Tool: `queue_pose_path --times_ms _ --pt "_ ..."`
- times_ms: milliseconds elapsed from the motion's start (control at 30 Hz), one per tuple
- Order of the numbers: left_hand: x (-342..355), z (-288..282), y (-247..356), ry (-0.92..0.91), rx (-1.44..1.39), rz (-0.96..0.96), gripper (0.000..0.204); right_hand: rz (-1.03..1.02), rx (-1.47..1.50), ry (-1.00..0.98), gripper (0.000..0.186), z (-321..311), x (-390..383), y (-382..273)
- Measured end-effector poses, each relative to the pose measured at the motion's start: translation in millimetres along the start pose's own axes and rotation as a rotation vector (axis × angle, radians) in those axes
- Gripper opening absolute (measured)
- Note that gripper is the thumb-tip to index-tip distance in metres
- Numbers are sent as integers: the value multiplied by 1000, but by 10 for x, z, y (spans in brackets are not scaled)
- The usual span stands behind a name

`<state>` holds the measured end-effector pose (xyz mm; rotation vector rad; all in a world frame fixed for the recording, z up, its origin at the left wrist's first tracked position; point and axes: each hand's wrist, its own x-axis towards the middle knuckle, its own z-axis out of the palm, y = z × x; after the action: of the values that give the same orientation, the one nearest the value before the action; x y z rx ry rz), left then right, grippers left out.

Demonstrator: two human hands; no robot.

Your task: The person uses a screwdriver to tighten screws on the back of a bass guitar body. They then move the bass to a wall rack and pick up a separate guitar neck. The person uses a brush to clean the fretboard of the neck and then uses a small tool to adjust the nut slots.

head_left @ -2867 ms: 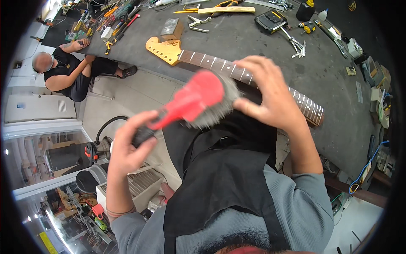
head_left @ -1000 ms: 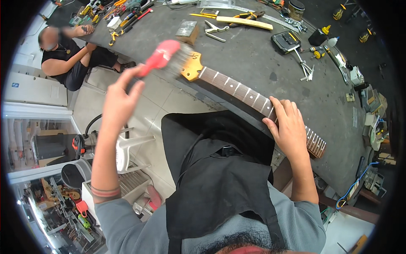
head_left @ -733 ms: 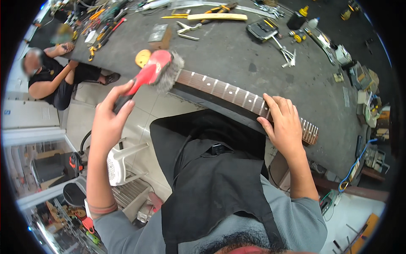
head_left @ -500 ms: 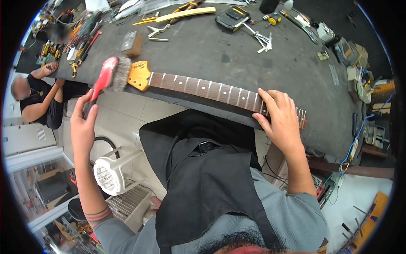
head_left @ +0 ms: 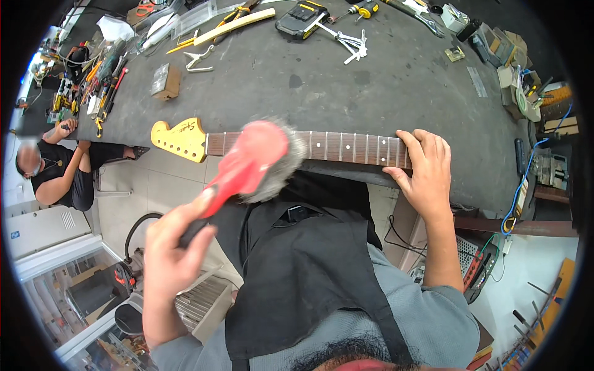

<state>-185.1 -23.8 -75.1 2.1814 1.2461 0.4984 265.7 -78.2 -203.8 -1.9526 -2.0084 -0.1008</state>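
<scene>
A guitar neck (head_left: 346, 147) with a dark fretboard and a yellow-tan headstock (head_left: 179, 139) lies along the bench's near edge, headstock to the left. My left hand (head_left: 173, 247) grips the black handle end of a red scrub brush (head_left: 263, 145). Its grey bristles are over the left-middle part of the fretboard and hide some frets; motion blurs them, and whether they touch is hard to tell. Fingers apart, my right hand (head_left: 428, 170) rests across the neck's right end, thumb on the near side and fingertips on the far side, holding it down and hiding the heel.
On the dark bench (head_left: 383, 80) lie a small block (head_left: 166, 81), a spring clamp (head_left: 199, 60), hex keys (head_left: 352, 46) and a black-yellow case (head_left: 302, 20). Tools crowd the left end, boxes the right. A seated person (head_left: 59, 164) is at the left.
My left hand has swept the brush rightward from beside the headstock to over the fretboard. The view has shifted, and my right hand now covers the neck's right end.
</scene>
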Motion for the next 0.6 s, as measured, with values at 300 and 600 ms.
queue_pose_path --times_ms 300,600 --pt "656 619 430 -116 134 189 60 -19 -25 55 78 34 -2 50" --pt "215 154 -33 18 35 78 58 -6 17 58 87 80 -2 53"
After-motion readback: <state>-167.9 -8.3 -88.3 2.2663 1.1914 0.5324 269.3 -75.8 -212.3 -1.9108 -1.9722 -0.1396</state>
